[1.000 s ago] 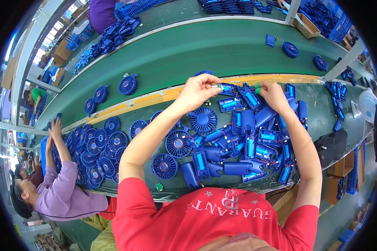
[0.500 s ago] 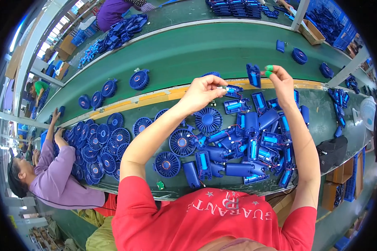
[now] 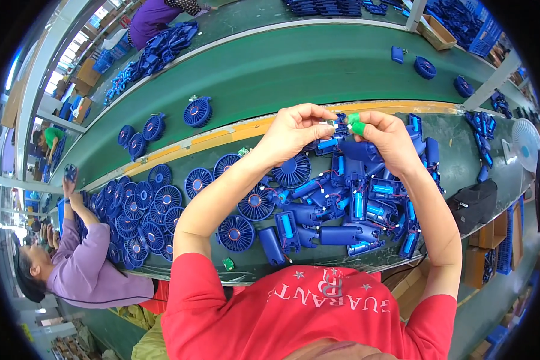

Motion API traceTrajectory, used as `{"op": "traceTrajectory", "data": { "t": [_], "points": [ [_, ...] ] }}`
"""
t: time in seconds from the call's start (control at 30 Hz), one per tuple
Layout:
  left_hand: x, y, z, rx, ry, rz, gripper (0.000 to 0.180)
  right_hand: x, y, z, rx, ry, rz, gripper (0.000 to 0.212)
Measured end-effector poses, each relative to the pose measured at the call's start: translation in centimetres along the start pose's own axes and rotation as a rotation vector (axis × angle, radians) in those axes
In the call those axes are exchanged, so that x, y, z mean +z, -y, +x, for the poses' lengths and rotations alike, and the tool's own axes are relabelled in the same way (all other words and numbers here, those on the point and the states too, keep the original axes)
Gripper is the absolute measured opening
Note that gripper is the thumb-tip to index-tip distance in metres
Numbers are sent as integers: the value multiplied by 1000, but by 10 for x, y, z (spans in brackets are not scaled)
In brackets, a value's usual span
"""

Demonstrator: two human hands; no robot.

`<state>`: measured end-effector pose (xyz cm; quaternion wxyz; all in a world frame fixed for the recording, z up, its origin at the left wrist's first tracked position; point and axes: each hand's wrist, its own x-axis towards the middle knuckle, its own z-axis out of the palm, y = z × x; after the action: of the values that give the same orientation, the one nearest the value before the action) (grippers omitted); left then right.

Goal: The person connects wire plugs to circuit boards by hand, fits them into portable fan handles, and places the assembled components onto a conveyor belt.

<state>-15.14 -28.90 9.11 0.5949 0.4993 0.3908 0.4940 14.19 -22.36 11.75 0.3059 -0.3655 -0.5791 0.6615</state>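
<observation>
My left hand point(image 3: 300, 133) is closed in a pinch on a small circuit board point(image 3: 331, 123), mostly covered by the fingertips. Facing it, my right hand point(image 3: 383, 137), with green tape on thumb and forefinger, pinches what looks like a small white plug point(image 3: 350, 126). The fingertips nearly meet over the front rail of the belt. Dark blue plastic shows between them, partly hidden. Under my right hand a blue casing point(image 3: 361, 151) tops a heap of battery housings point(image 3: 359, 205) with bright blue cells and thin wires. Round blue fan heads point(image 3: 235, 233) lie left of the heap.
A green conveyor belt point(image 3: 270, 72) carries scattered fans point(image 3: 425, 68) beyond the yellow-edged rail. At left, a co-worker in a purple sleeve point(image 3: 96, 255) lifts a fan point(image 3: 71, 173) beside piled fans. A black pouch point(image 3: 473, 204) and white desk fan point(image 3: 525, 150) stand right. A loose green board point(image 3: 228, 264) lies near me.
My right hand has come left and down to meet my left hand. The blue housing that hung upright beside it has dropped from that spot. The co-worker now holds up a fan.
</observation>
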Motion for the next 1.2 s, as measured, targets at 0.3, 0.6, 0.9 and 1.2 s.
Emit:
{"op": "traceTrajectory", "data": {
  "t": [0.3,0.6,0.9,1.2],
  "points": [
    [12,2,-4,-14,43,-38,34,21,15,-13,-101,41,-34,29],
    [2,-2,-14,-54,95,-78,29,36,33,-18,-87,88,-227,38],
    [-13,0,-7,154,29,-182,25,63,44,10,-102,38,-211,22],
    [-10,15,6,245,33,-171,24,43,29,30,-153,26,-259,20]
  ]
}}
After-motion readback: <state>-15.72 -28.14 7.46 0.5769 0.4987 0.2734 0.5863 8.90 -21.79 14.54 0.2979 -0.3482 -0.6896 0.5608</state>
